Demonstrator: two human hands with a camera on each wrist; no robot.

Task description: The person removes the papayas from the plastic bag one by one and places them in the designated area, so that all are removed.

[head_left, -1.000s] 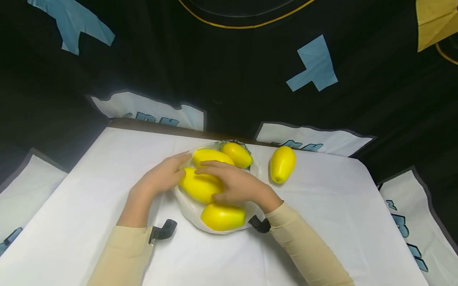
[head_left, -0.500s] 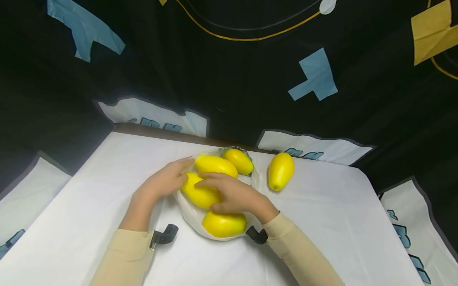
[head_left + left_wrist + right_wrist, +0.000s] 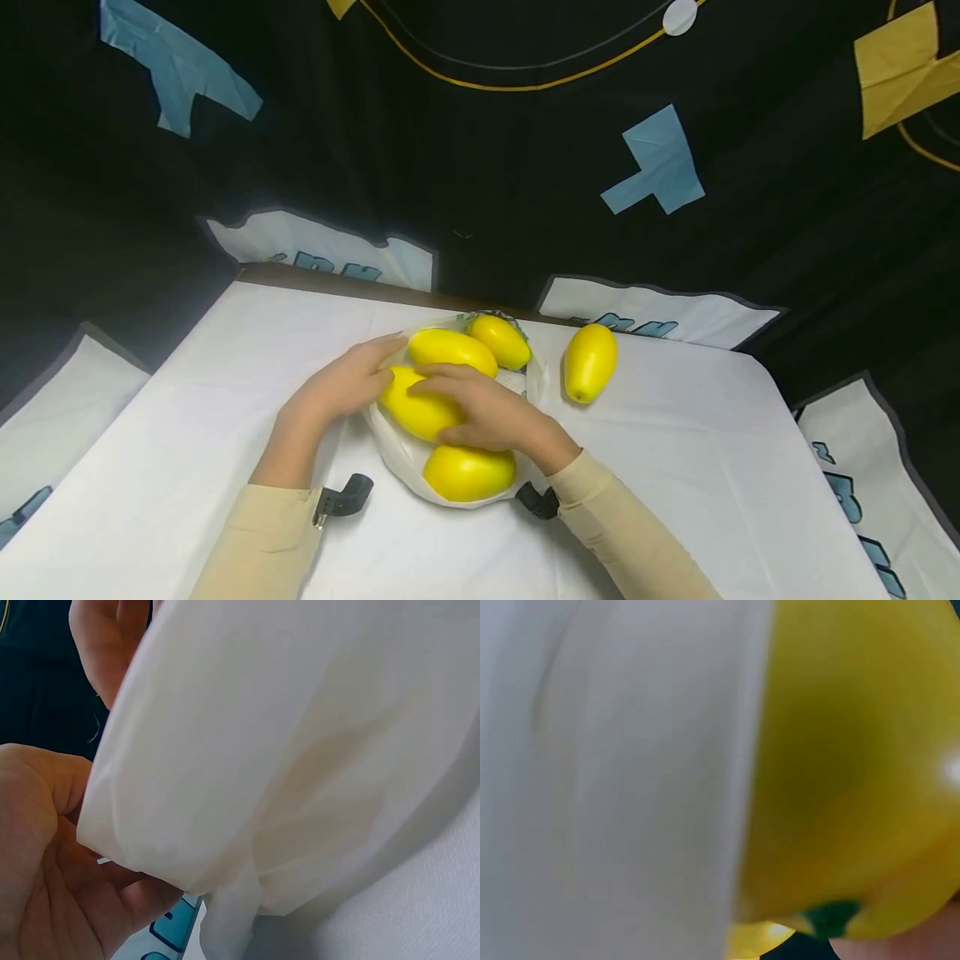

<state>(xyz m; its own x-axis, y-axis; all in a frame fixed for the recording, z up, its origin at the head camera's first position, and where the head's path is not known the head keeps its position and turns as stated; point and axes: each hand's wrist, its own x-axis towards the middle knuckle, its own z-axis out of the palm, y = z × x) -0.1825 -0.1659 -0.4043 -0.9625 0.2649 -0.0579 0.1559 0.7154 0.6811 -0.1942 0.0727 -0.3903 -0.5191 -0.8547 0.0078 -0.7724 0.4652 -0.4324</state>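
Note:
A white plastic bag (image 3: 393, 454) stands on the table with its mouth open, holding several smooth yellow oval fruits. My left hand (image 3: 341, 387) grips the bag's left rim; in the left wrist view, its fingers (image 3: 112, 645) curve behind the bag wall. My right hand (image 3: 487, 408) reaches over the bag and holds the middle yellow fruit (image 3: 420, 412), thumb on the near side, fingers across its top. Around it lie a near fruit (image 3: 468, 475), a far fruit (image 3: 450, 348) and a back fruit (image 3: 501, 342). The right wrist view shows mostly bag wall and yellow skin.
One loose yellow fruit (image 3: 590, 364) lies on the white table (image 3: 675, 467), right of the bag near the back edge. Behind the table hangs a dark curtain (image 3: 465, 183) with blue and yellow patches. A black wrist strap (image 3: 345, 496) sticks out below the left hand.
The head view has tilted up a little, so everything sits lower in it. Both hands keep about the same hold on the bag and the middle fruit.

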